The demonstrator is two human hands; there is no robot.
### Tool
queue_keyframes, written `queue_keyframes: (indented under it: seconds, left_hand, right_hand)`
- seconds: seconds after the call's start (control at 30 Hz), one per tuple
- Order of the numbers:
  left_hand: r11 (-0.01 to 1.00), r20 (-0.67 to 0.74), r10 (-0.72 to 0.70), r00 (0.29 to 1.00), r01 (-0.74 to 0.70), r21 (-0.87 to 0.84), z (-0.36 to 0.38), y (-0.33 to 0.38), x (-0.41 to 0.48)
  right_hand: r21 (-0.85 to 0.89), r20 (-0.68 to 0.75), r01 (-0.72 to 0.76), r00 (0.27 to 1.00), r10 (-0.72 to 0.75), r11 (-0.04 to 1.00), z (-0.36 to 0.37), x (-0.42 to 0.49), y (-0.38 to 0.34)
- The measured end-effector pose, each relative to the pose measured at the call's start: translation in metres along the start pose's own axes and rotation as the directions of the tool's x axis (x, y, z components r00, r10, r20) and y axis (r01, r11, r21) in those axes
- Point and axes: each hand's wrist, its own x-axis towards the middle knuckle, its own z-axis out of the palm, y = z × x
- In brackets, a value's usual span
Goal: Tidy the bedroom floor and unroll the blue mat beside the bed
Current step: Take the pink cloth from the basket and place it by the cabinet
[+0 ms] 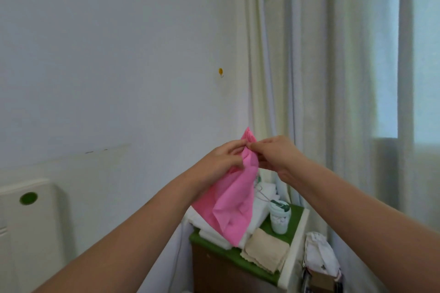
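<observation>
Arms stretch forward and up, wrists close together. Both the left hand (223, 157) and the right hand (273, 154) pinch the top of a pink cloth (231, 207), which hangs above a green-topped cabinet (297, 214).

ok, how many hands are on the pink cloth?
2. The left hand pinches the gathered top of the pink cloth from its left side. The right hand pinches it from the right. Both are in full view.
</observation>
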Motion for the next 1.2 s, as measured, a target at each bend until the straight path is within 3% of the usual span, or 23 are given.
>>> queue_keyframes:
  seconds: [0.17, 0.37, 0.43, 0.67, 0.8, 0.93, 1.03, 1.1, 1.17, 1.2]
  left_hand:
    - [0.995, 0.131, 0.088, 0.987, -0.094, 0.043, -0.005, -0.033, -0.016]
    - [0.980, 0.090, 0.152, 0.984, -0.162, 0.116, 0.013, -0.064, -0.030]
    - [0.952, 0.057, 0.187, 0.981, -0.195, 0.235, 0.020, -0.071, -0.030]
    - [0.887, -0.036, 0.068, 0.997, -0.044, 0.460, -0.001, -0.084, -0.025]
    - [0.919, -0.026, -0.042, 0.999, 0.049, 0.392, -0.018, -0.082, -0.020]
    - [0.932, -0.069, 0.002, 0.998, 0.023, 0.362, -0.026, -0.061, -0.015]
    - [0.965, -0.255, 0.089, 0.963, -0.020, 0.262, -0.024, -0.037, -0.001]
    - [0.936, -0.360, 0.178, 0.916, -0.045, 0.349, -0.018, -0.018, 0.017]
    - [0.833, -0.281, 0.305, 0.910, -0.112, 0.542, -0.007, 0.001, 0.034]
    - [0.752, -0.184, 0.351, 0.918, -0.160, 0.639, 0.001, 0.010, 0.041]
  right_hand:
    - [0.023, -0.007, -0.010, 1.000, 0.010, 1.000, -0.002, 0.008, 0.008]
    - [0.063, -0.114, -0.016, 0.993, 0.023, 0.998, -0.008, 0.021, 0.009]
    - [0.088, -0.135, -0.026, 0.990, 0.038, 0.996, -0.010, 0.025, 0.008]
    - [0.020, -0.109, -0.073, 0.991, 0.075, 0.997, -0.032, 0.030, 0.010]
    - [-0.028, -0.134, -0.144, 0.981, 0.139, 0.989, -0.051, 0.031, 0.017]
    - [-0.102, -0.124, -0.215, 0.971, 0.202, 0.971, -0.068, 0.026, 0.024]
    - [-0.230, -0.065, -0.285, 0.958, 0.278, 0.930, -0.081, 0.018, 0.027]
    - [-0.481, -0.062, -0.269, 0.960, 0.273, 0.835, -0.085, 0.011, 0.029]
    - [-0.723, -0.003, -0.079, 0.994, 0.111, 0.686, -0.087, 0.009, 0.025]
    - [-0.718, 0.091, 0.067, 0.996, -0.003, 0.693, -0.084, 0.008, 0.020]
